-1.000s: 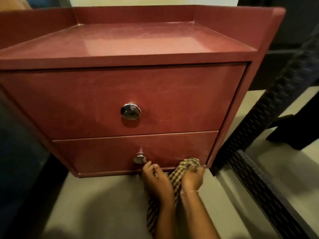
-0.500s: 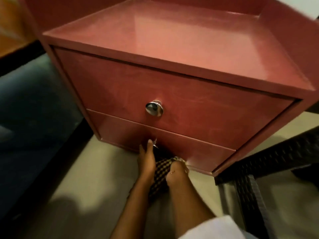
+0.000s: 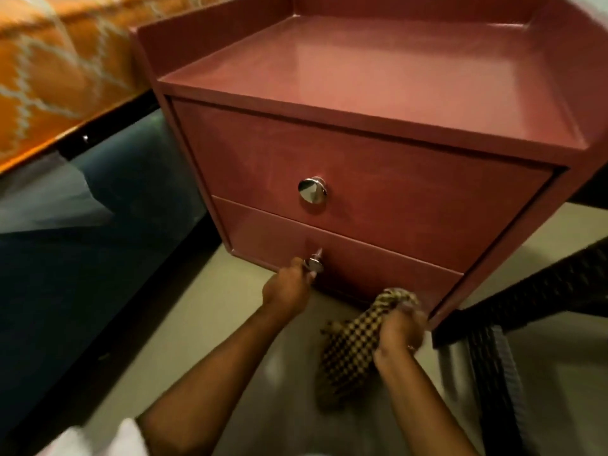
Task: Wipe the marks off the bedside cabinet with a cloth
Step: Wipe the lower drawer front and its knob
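While left hand (image 3: 289, 284) grips one knob (image 3: 313, 264), right hand (image 3: 399, 327) one cloth (image 3: 353, 340)

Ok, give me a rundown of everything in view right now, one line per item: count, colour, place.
bedside cabinet: one, reddish-pink, centre of view, standing on the floor.
drawers: two, reddish-pink, upper drawer above lower drawer, both look closed.
knobs: two, silver, upper knob at the middle of the upper drawer, lower knob on the lower drawer.
cloth: one, black-and-cream checked, bunched by the cabinet's lower right corner.
bed cover: one, orange with pale pattern, upper left.
woven dark furniture: one, black, right of the cabinet.
floor: beige.
left hand: fingers at the lower knob; grip blurred.
right hand: grips the cloth.
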